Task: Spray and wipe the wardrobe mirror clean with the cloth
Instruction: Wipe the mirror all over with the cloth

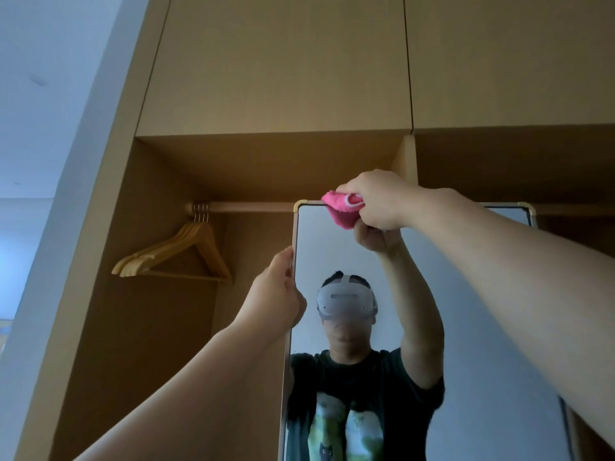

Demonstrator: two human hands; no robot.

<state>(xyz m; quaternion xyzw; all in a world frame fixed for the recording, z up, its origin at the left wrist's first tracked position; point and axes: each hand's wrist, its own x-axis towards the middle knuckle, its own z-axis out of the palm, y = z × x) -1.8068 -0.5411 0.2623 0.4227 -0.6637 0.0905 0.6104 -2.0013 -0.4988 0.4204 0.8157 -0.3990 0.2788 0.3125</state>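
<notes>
The wardrobe mirror (492,311) stands upright in a thin gold frame, filling the lower right of the head view. My right hand (379,199) grips a bunched pink cloth (342,209) and presses it against the glass at the mirror's top edge, near the upper left corner. My left hand (276,291) holds the mirror's left frame edge about a third of the way down, fingers curled round it. The glass reflects a person in a black T-shirt and a headset. No spray bottle is in view.
An open wooden wardrobe (273,78) surrounds the mirror, with closed upper cabinets above. A wooden rail (246,206) runs behind the mirror's top. Several wooden hangers (179,251) hang at its left end. A pale wall (40,128) lies to the left.
</notes>
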